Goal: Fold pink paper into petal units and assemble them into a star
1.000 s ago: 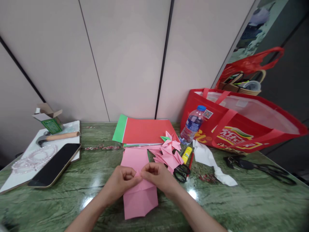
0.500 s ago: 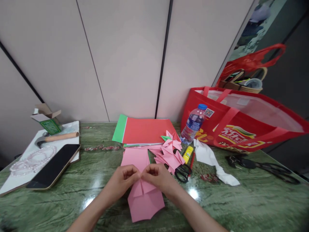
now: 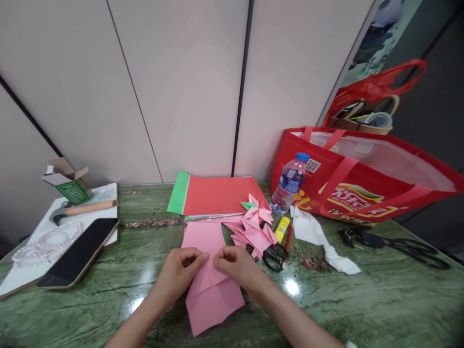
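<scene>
Fingertips (image 3: 205,256) farther apart on pink paper (image 3: 214,304)

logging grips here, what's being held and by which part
The folded pink paper, pinched near its far end by the left hand and the right hand.

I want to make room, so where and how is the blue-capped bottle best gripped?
Probably around the labelled middle of the bottle, coming from the front left: its body is rounded there, and the red bag crowds it behind and on the right.
</scene>
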